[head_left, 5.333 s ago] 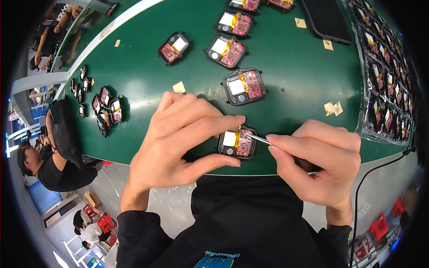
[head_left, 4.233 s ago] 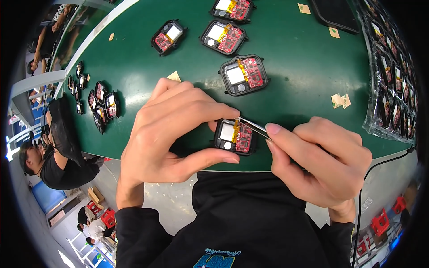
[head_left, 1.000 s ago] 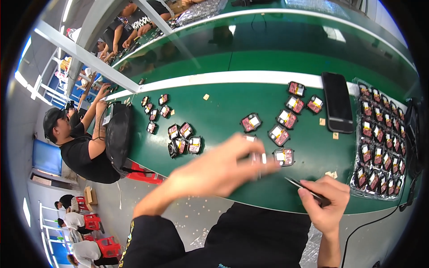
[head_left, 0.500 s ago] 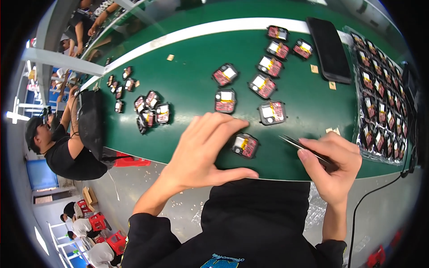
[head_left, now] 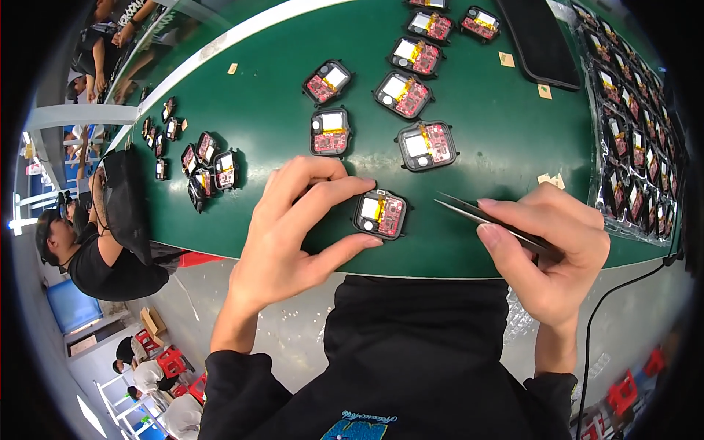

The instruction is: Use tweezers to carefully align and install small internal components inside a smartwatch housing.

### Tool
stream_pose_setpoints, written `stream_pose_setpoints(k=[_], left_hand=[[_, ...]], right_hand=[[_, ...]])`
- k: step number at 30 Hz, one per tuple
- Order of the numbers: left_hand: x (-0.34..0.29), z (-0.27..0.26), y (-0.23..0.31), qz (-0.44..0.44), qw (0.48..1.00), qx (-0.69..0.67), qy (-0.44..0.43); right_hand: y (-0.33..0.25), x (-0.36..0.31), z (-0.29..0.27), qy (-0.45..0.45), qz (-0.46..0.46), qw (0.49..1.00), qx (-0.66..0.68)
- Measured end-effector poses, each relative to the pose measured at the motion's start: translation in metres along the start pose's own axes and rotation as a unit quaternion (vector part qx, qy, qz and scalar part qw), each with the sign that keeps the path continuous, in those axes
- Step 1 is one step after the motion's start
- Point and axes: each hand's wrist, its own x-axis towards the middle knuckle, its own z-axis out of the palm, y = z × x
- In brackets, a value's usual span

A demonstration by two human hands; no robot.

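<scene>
My left hand (head_left: 292, 229) pinches the left side of a black watch-like housing (head_left: 387, 215), with index finger at its top edge and thumb at its bottom edge. The housing lies flat on the green table, its inside facing up: a red circuit board, a white block and a strip of yellow tape show. In my right hand (head_left: 551, 257), thumb and fingers grip a pair of dark metal tweezers (head_left: 477, 213). The tips point left toward the housing, a short way off and touching nothing. Another open housing (head_left: 427, 146) lies just beyond.
Several similar housings (head_left: 330, 132) lie farther back, with a small heap (head_left: 224, 170) to the left. A black slab (head_left: 539, 40) and a plastic-wrapped tray of housings (head_left: 598, 183) occupy the right. At the far left sits a person (head_left: 110, 249) beside a black bag (head_left: 128, 194).
My left thumb and index finger have come in onto the housing's edges; before, the thumb was apart from it. The tweezers remain in my right hand. The whole view has shifted.
</scene>
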Motion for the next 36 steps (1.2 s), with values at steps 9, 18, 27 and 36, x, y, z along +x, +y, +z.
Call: stream_pose_setpoints(k=[9, 18, 27, 36], left_hand=[[0.016, 0.007, 0.004, 0.044, 0.999, -0.006, -0.03], [0.026, 0.013, 0.011, 0.041, 0.996, -0.044, -0.061], [0.026, 0.012, 0.013, 0.026, 0.997, -0.03, -0.065], [0.027, 0.012, 0.011, 0.042, 0.997, -0.025, -0.056]], right_hand=[[-0.004, -0.003, 0.001, -0.026, 0.031, 0.999, 0.003], [0.001, -0.007, 0.006, -0.056, -0.004, 0.997, -0.045], [0.003, -0.005, 0.011, -0.054, -0.019, 0.996, -0.061], [0.001, -0.005, 0.01, -0.049, -0.025, 0.997, -0.054]])
